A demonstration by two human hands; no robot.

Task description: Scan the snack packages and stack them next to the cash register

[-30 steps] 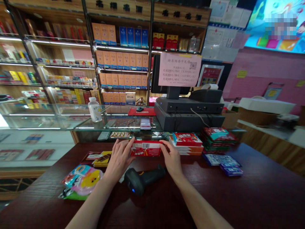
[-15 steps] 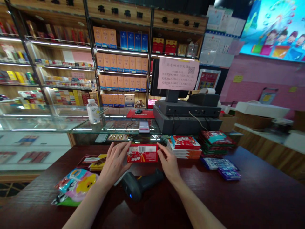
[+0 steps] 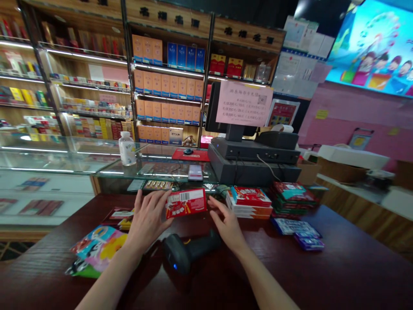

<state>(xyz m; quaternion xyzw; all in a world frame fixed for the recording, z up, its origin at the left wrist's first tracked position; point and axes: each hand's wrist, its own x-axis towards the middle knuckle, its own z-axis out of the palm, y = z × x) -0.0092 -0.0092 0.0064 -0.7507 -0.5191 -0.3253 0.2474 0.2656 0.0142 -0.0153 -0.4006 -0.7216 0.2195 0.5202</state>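
My left hand [image 3: 150, 217] grips the left end of a flat red snack box [image 3: 187, 203], its barcode side facing me and its right end tilted up. Just off the box's right end, my right hand [image 3: 227, 224] has its fingers apart and holds nothing. Below the box, a dark barcode scanner [image 3: 185, 252] lies on the table with a small blue light lit. Left of my left forearm are colourful plastic snack bags [image 3: 100, 249]. Partly hidden behind my left hand is a yellow and dark red packet [image 3: 121, 217].
Stacked red and white boxes [image 3: 251, 202] stand right of my right hand, beside a pile of dark red and green packets [image 3: 292, 198]. Blue and purple packets [image 3: 298, 230] lie in front. Behind are a cash register [image 3: 253, 150], a plastic bottle [image 3: 127, 148] and a glass counter [image 3: 155, 168].
My right hand has let go of the box's right end. My left hand has carried the box slightly left, and its right end now tips upward.
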